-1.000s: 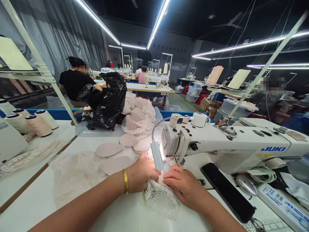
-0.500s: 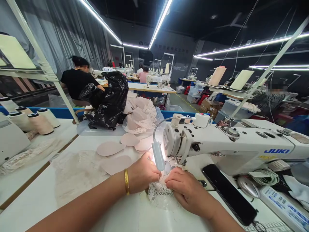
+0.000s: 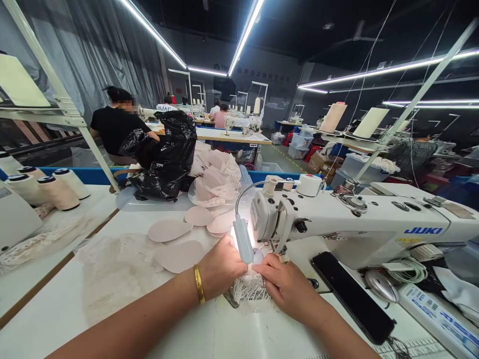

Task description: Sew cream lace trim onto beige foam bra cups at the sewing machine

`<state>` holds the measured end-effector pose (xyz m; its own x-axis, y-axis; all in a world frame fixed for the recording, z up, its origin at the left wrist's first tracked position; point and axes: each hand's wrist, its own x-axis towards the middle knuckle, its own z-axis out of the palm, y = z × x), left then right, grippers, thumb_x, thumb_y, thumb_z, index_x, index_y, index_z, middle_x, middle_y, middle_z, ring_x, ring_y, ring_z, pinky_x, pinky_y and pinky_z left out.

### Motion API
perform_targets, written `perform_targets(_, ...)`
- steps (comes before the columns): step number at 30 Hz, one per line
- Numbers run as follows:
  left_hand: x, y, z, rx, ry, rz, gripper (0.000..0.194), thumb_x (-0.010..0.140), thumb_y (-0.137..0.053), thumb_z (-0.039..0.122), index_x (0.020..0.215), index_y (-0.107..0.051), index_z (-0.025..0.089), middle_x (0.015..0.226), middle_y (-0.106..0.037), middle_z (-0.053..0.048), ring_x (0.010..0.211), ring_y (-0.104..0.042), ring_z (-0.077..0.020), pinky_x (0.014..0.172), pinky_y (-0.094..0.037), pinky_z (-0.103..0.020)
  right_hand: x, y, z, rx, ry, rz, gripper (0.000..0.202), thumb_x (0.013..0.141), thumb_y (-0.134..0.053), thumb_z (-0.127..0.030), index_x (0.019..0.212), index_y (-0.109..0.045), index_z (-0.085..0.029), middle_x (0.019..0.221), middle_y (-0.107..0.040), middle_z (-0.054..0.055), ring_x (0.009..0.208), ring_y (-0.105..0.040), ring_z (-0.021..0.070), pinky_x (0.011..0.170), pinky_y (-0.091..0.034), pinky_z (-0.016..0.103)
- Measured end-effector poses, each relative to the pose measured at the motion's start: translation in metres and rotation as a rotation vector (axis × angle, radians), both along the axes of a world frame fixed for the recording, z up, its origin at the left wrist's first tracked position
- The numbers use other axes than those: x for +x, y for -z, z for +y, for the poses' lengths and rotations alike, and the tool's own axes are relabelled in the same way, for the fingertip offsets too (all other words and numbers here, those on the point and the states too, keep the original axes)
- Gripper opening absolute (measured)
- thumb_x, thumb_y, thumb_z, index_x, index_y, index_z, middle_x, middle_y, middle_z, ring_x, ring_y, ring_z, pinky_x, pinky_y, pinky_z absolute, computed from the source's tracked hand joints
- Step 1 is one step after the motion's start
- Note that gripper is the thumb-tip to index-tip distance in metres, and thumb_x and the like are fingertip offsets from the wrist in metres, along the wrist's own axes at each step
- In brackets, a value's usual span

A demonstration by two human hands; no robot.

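Observation:
White lace fabric (image 3: 254, 291) lies below the needle area of a white sewing machine (image 3: 337, 214). My left hand (image 3: 223, 265), with a gold bracelet at the wrist, is closed on the fabric's left side, beside a small lit lamp (image 3: 243, 240). On the right side my right hand (image 3: 286, 284) pinches the same lace, its fingers close to the left fingertips. The lamp and my fingers partly hide the fabric edge and the needle. Pale oval pads (image 3: 179, 255) lie left of my left hand.
Sheer lace (image 3: 116, 274) spreads at the left. A black plastic bag (image 3: 168, 154) and a heap of lace pieces (image 3: 217, 177) stand behind. A phone (image 3: 352, 296) and mouse (image 3: 381, 285) lie at the right. Thread cones (image 3: 58, 192) stand far left. A person in black (image 3: 116, 124) sits beyond.
My right fingers have shifted slightly left, nearer my left fingertips. More of the lace's fringed lower edge shows between my hands. The whole view has moved a little.

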<state>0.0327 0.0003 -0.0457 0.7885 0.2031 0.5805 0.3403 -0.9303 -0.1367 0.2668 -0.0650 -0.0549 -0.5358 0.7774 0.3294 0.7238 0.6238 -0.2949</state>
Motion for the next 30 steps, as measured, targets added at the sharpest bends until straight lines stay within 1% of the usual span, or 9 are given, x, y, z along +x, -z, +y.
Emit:
perform_targets(3,-0.0010,0.0009,0.0000,-0.058,-0.002,-0.019,0.035,0.069,-0.050,-0.005,0.089,-0.062,0.021,0.072,-0.066,0.003,0.064,-0.053,-0.0161,0.084,-0.039,-0.040,-0.0008,-0.0020,-0.0003,0.002,-0.012,0.004,0.038,0.087,-0.044,0.002,0.108,-0.063,-0.023,0.091,-0.059,0.003,0.068,-0.048,0.0168,0.062,-0.035,0.029)
perform_targets(5,-0.0015,-0.0002,-0.0008,-0.112,0.000,-0.032,0.037,0.067,-0.051,-0.007,0.089,-0.063,0.021,0.075,-0.068,0.003,0.068,-0.056,-0.0163,0.086,-0.037,-0.040,-0.0009,-0.0025,-0.0006,0.018,-0.023,0.004,0.043,0.088,-0.043,0.002,0.114,-0.064,-0.024,0.091,-0.058,0.002,0.067,-0.046,0.0161,0.062,-0.035,0.029)
perform_targets(11,-0.0012,-0.0046,-0.0029,-0.231,0.005,-0.076,0.032,0.069,-0.052,-0.004,0.085,-0.062,0.021,0.081,-0.070,0.002,0.077,-0.059,-0.0180,0.087,-0.033,-0.039,-0.0008,0.0008,-0.0010,0.057,-0.018,-0.031,0.046,0.092,-0.043,0.000,0.126,-0.061,-0.025,0.095,-0.059,0.004,0.066,-0.044,0.0171,0.062,-0.035,0.030)
perform_targets(16,-0.0012,-0.0055,-0.0030,-0.406,-0.042,-0.041,0.033,0.062,-0.051,-0.004,0.080,-0.063,0.022,0.076,-0.067,0.004,0.077,-0.059,-0.0176,0.088,-0.033,-0.037,-0.0040,0.0031,0.0003,0.087,0.004,-0.062,0.049,0.089,-0.046,0.000,0.129,-0.060,-0.025,0.094,-0.058,0.005,0.076,-0.050,0.0204,0.063,-0.034,0.030)
perform_targets(18,-0.0020,-0.0059,-0.0032,-0.446,-0.067,-0.010,0.037,0.060,-0.050,-0.004,0.081,-0.064,0.022,0.079,-0.069,0.003,0.079,-0.061,-0.0176,0.089,-0.034,-0.037,-0.0056,0.0028,0.0007,0.098,0.018,-0.069,0.050,0.088,-0.047,0.001,0.129,-0.060,-0.025,0.093,-0.057,0.004,0.078,-0.052,0.0205,0.063,-0.033,0.030)
perform_targets(22,-0.0032,-0.0057,-0.0036,-0.435,-0.110,0.073,0.038,0.060,-0.051,-0.005,0.083,-0.066,0.022,0.085,-0.071,0.002,0.083,-0.063,-0.0181,0.091,-0.036,-0.037,-0.0071,-0.0002,-0.0003,0.112,0.027,-0.086,0.050,0.086,-0.047,0.001,0.125,-0.062,-0.024,0.092,-0.057,0.004,0.076,-0.051,0.0194,0.063,-0.032,0.030)
perform_targets(25,-0.0024,-0.0055,-0.0043,-0.363,-0.089,0.045,0.040,0.061,-0.052,-0.005,0.088,-0.065,0.022,0.086,-0.071,0.003,0.083,-0.063,-0.0180,0.096,-0.035,-0.039,-0.0063,-0.0029,-0.0015,0.098,0.017,-0.080,0.049,0.084,-0.047,0.002,0.122,-0.064,-0.024,0.092,-0.059,0.005,0.078,-0.053,0.0204,0.064,-0.033,0.030)
perform_targets(28,-0.0010,-0.0063,-0.0052,-0.280,-0.055,0.000,0.034,0.074,-0.054,-0.004,0.092,-0.065,0.022,0.084,-0.072,0.001,0.083,-0.062,-0.0186,0.099,-0.033,-0.042,-0.0043,-0.0045,-0.0023,0.075,-0.006,-0.052,0.047,0.085,-0.047,0.002,0.119,-0.065,-0.025,0.093,-0.061,0.004,0.077,-0.053,0.0205,0.065,-0.036,0.030)
perform_targets(30,-0.0005,-0.0062,-0.0055,-0.238,-0.065,0.025,0.028,0.081,-0.055,0.000,0.094,-0.066,0.023,0.083,-0.072,0.000,0.083,-0.061,-0.0193,0.099,-0.033,-0.043,-0.0025,-0.0049,-0.0025,0.066,-0.022,-0.013,0.046,0.085,-0.046,0.002,0.117,-0.065,-0.025,0.095,-0.063,0.004,0.073,-0.052,0.0193,0.064,-0.038,0.031)
